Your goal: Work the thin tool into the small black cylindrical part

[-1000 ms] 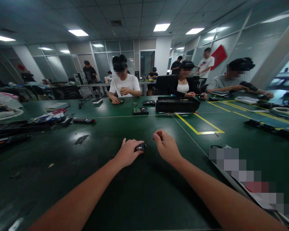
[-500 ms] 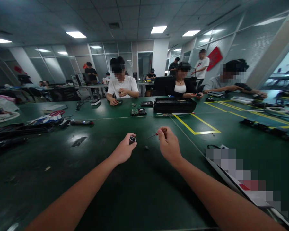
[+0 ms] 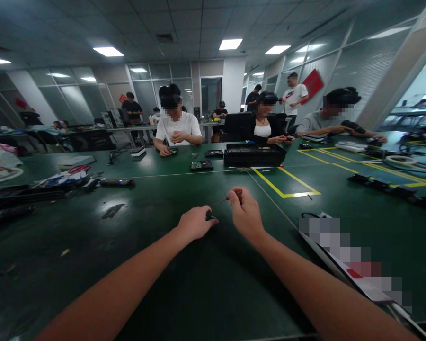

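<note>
My left hand (image 3: 196, 222) is low over the green table, its fingers curled round a small dark piece (image 3: 210, 217) that is mostly hidden. I cannot tell whether one part or two sit between thumb and fingers. Just to the right, my right hand (image 3: 246, 210) grips a thin screwdriver (image 3: 228, 197) by its reddish handle. Its slim metal shaft points left, towards the fingertips of my left hand, and does not visibly touch anything.
Beyond my hands stand a black open box (image 3: 254, 155) and a green circuit board (image 3: 201, 165). A dark pen-like tool (image 3: 117, 183) and scissors (image 3: 80, 169) lie left. Yellow tape (image 3: 301, 194) marks the table (image 3: 156, 303). Co-workers sit opposite.
My left hand has moved right and down, to where a small dark bit lay on the table. The ringed end of its dark cylindrical piece no longer shows. The right hand stays near its place.
</note>
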`<state>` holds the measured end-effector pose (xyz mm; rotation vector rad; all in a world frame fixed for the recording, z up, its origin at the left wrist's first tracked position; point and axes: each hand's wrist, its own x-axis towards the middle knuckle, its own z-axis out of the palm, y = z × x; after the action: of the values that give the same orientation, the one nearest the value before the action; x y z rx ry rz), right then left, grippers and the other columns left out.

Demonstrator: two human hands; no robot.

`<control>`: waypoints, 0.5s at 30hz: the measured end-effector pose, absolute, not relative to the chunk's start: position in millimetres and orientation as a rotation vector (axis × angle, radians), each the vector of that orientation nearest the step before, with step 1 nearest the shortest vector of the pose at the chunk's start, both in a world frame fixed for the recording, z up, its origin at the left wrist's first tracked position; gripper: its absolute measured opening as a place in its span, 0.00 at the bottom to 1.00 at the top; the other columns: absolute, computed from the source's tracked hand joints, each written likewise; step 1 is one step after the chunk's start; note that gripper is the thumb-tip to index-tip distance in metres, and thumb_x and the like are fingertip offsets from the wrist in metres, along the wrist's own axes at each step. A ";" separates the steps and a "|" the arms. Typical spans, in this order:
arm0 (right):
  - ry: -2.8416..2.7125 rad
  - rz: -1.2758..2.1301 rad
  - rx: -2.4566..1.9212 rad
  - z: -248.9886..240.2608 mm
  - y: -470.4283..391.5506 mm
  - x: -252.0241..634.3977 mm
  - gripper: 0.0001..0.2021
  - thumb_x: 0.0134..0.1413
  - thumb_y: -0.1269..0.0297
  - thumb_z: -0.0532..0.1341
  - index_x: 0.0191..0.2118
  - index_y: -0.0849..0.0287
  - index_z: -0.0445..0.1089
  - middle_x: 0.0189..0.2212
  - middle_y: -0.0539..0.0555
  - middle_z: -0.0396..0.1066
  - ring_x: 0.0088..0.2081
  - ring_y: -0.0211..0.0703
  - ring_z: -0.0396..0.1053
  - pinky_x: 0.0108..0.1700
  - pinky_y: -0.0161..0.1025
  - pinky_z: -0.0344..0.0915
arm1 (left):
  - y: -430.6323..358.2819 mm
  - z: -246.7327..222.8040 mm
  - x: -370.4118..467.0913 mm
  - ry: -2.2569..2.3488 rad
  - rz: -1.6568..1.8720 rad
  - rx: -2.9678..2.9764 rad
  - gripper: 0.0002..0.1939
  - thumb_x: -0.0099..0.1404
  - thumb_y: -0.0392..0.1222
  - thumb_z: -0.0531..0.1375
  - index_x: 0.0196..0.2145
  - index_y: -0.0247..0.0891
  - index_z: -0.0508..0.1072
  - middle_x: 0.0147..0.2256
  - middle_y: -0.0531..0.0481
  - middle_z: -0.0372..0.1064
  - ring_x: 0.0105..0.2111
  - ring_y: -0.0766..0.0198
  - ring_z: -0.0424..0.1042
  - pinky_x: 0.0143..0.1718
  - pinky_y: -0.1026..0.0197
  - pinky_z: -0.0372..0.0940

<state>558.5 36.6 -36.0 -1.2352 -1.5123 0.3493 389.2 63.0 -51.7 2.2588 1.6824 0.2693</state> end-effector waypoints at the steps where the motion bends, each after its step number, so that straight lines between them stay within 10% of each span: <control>1: -1.511 0.348 -1.234 -36.1 36.6 558.7 0.12 0.66 0.56 0.51 0.38 0.57 0.66 0.28 0.51 0.69 0.28 0.42 0.65 0.32 0.39 0.58 | 64.8 -53.5 391.5 1.685 0.263 2.287 0.21 0.63 0.58 0.59 0.48 0.45 0.73 0.43 0.46 0.73 0.42 0.51 0.72 0.36 0.55 0.64; 15: -1.532 0.402 -1.249 -35.3 35.5 557.9 0.11 0.65 0.57 0.50 0.39 0.56 0.66 0.29 0.51 0.69 0.30 0.43 0.66 0.33 0.40 0.59 | 75.0 -54.9 383.4 1.610 0.340 2.243 0.11 0.66 0.49 0.57 0.39 0.42 0.75 0.40 0.46 0.74 0.39 0.55 0.71 0.36 0.58 0.61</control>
<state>557.9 35.5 -35.3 -1.2489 -1.5322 0.4015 383.4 75.0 -54.9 2.2434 1.6100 0.3399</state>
